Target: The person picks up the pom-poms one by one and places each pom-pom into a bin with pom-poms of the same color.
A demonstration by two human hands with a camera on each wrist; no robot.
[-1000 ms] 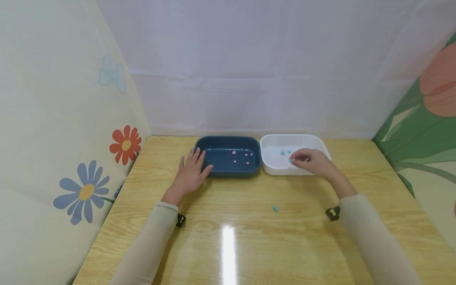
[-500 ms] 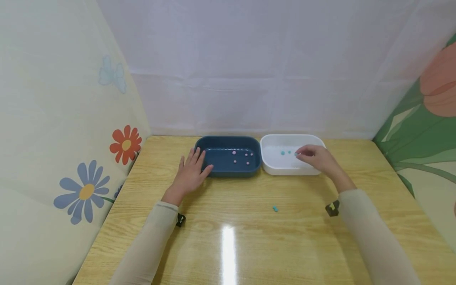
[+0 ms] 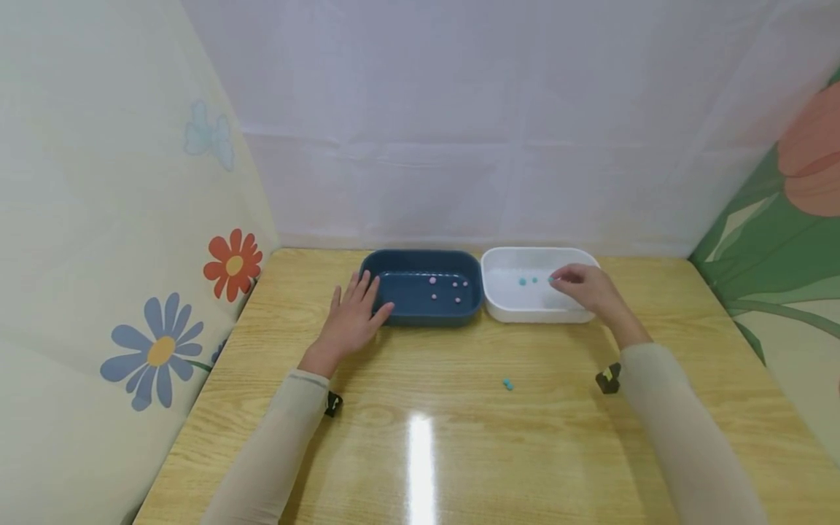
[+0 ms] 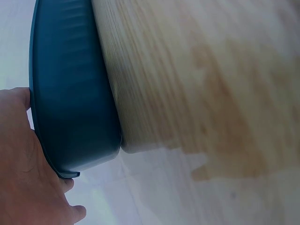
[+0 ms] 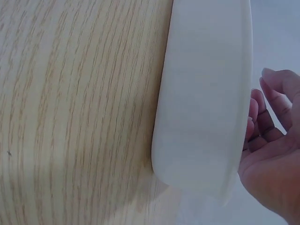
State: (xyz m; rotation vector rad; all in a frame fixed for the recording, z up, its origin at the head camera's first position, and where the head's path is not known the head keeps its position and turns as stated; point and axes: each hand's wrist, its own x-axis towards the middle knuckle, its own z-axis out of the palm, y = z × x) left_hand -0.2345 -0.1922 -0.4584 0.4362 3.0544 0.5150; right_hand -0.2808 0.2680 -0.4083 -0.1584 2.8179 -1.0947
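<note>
My left hand (image 3: 349, 322) rests spread on the left end of the dark blue tray (image 3: 420, 319), its thumb over the near rim. Several small pink balls (image 3: 433, 280) lie inside that tray. Over the right part of the white tray (image 3: 538, 316), my right hand (image 3: 586, 288) pinches a small turquoise ball (image 3: 552, 279) at its fingertips. Two more turquoise balls (image 3: 522, 281) sit on the white tray's floor. In the right wrist view, curled fingers (image 5: 262, 124) show behind the tray wall; the pinched ball is hidden there.
Two turquoise balls (image 3: 508, 384) lie together on the wooden table (image 3: 459, 452), nearer than the trays. The trays stand side by side near the back edge, before a white cloth (image 3: 407, 189). Printed panels flank the table.
My right hand has shifted right and slightly away over the white tray, and the turquoise ball at its fingertips has moved with it. My left hand has stayed in place on the blue tray.
</note>
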